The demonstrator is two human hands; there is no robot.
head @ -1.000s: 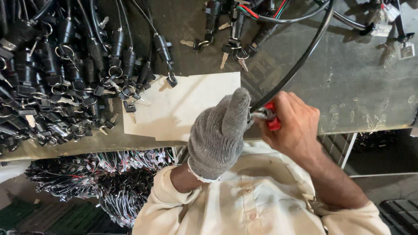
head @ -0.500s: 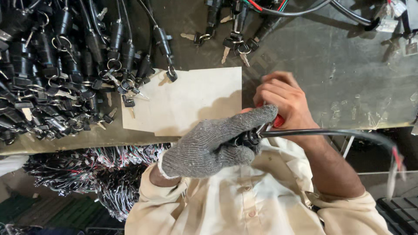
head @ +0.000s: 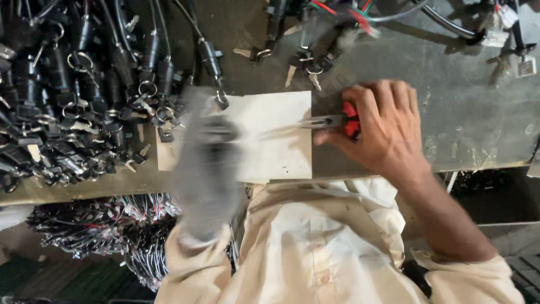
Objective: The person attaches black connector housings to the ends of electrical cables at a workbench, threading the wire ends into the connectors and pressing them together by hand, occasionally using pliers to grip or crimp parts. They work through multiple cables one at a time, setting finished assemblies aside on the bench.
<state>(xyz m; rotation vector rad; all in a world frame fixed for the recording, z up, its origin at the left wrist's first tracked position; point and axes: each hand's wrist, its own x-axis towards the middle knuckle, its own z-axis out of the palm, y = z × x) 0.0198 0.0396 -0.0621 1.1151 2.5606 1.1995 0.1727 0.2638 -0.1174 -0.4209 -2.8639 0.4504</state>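
Observation:
My right hand (head: 379, 126) rests on the grey bench and is closed around red-handled pliers (head: 346, 120), whose metal jaws point left over a pale board (head: 281, 152). My left hand (head: 208, 169) wears a grey knit glove and is a motion blur over the board's left part. A dark smear sits in the glove, and I cannot make out its grip. A faint streak runs from the glove toward the plier jaws.
A dense pile of black lock switches with keys and rings (head: 73, 107) covers the bench's left side. More keyed switches with coloured wires (head: 306, 56) lie at the back. Wire bundles (head: 107, 225) hang below the bench's front edge (head: 484, 164).
The gloved left hand has swept left, from beside the right hand to the board's left part. The long black cable that trailed right is gone from view. The right hand moved forward over the bench.

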